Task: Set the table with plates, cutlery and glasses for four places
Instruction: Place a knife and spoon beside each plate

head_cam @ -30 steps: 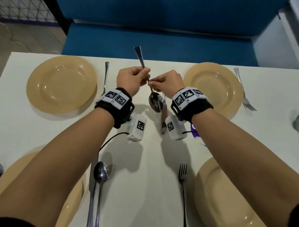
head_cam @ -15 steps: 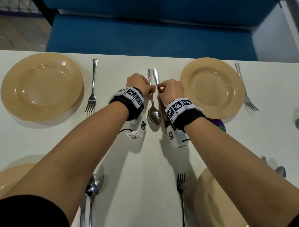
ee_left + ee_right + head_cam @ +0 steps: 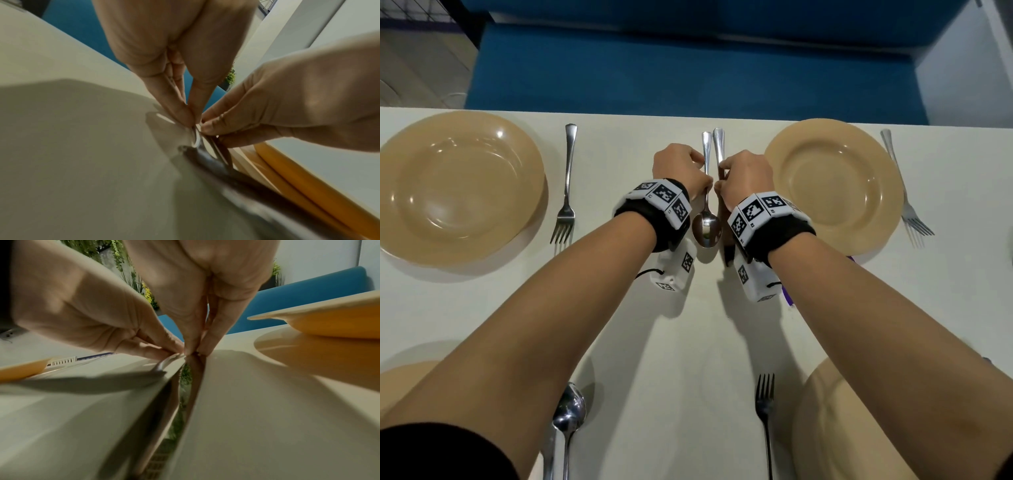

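Under right hand (image 3: 744, 178) — knife (image 3: 718, 147) mostly hidden

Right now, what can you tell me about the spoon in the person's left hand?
The spoon is shiny metal with a slim handle and an oval bowl facing up toward the person. It lies low over the white table, between the two far plates, beside a knife. The left hand pinches its handle midway.
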The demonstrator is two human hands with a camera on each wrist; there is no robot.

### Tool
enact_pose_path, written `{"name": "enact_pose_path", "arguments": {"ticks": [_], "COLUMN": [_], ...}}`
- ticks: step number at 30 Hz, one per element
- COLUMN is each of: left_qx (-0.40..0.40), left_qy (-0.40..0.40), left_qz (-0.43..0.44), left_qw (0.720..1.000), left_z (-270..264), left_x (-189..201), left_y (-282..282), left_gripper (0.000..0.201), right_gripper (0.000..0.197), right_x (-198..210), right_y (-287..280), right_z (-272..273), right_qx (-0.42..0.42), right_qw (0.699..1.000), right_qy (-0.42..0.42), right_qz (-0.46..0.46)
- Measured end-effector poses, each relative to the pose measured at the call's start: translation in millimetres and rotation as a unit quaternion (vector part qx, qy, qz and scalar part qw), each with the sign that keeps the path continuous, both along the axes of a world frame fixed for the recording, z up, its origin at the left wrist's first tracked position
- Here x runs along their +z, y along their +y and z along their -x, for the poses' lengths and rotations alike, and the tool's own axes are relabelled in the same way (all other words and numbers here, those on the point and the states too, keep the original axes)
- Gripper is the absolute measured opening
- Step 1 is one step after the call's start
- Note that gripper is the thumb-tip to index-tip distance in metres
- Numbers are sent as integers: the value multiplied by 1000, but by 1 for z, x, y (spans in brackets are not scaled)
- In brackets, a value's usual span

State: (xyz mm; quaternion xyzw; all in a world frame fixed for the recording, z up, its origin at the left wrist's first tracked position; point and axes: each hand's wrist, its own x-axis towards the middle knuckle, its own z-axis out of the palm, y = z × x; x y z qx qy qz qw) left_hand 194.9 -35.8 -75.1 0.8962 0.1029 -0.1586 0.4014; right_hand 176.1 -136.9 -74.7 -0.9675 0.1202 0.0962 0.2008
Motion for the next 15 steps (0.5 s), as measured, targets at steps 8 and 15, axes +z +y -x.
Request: {"name": "enact_pose_path", "arguments": {"ticks": [8, 15], "left_qx": [-7, -12], "left_qy": [-12, -14], "left_qz": [0, -1], "left_qw": [1000, 1000], "left_z": [-8, -3], "left_x": [2, 1], "left_y": [-12, -12], "left_gripper": [36, 36], "right_gripper": [23, 17], "right_x": [-5, -9], "right_y": [-8, -10], "right_z": [-5, -4], "right_qx": [-3, 9], "right_qw": [1000, 1000], "right_qy": [-4, -2], "right_qz": [6, 17]}}
